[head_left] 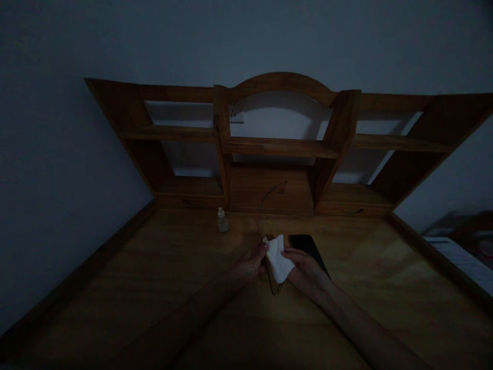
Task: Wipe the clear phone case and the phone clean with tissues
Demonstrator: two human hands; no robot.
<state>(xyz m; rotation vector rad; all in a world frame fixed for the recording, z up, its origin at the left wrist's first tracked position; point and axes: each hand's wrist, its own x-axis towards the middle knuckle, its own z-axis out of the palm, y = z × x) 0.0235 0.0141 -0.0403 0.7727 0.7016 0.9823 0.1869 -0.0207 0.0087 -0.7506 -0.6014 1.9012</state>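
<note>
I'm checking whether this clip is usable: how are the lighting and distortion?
Head view: very dim and underexposed; only the white cloth stands out, while both hands, left and right, and the small bottle are murky; the wide lens splays the shelf outwards; no glare.

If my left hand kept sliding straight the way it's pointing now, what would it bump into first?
The left hand points up and right, and its fingertips already meet the white cloth and the thin transparent object beneath it. Beyond those lies the dark phone, though the picture is dim and depth is hard to judge.
</note>
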